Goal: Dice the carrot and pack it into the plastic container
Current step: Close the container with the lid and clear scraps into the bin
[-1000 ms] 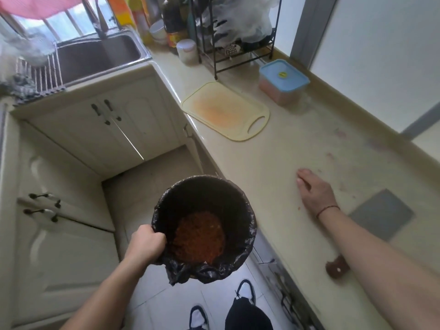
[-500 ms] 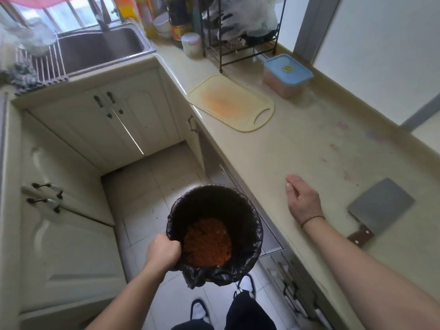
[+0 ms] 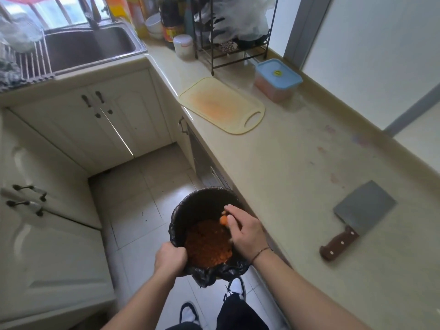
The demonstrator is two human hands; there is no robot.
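Observation:
My left hand [image 3: 170, 258] grips the near rim of a black-lined bin [image 3: 190, 210] that holds a heap of orange scraps [image 3: 207, 244], beside the counter edge. My right hand [image 3: 242, 231] hovers over the bin mouth, fingers curled round small orange carrot bits [image 3: 223, 219]. Far up the counter stands the plastic container [image 3: 277, 81] with its blue lid on and orange content showing through the wall. A stained yellow cutting board [image 3: 221, 104] lies next to it. The cleaver [image 3: 357, 215] with a brown handle lies on the counter to my right.
The beige counter [image 3: 297, 163] runs along the right wall. A black wire rack [image 3: 228, 44] with bags, bottles and a white jar stand at the far end. The sink [image 3: 88, 48] and a dish rack are at far left, with cabinets below. My shoes [image 3: 188, 313] show on the tiled floor.
My right hand left the counter and moved over the bin with carrot bits in its fingers. The bin in my left hand sank lower and closer to the counter edge.

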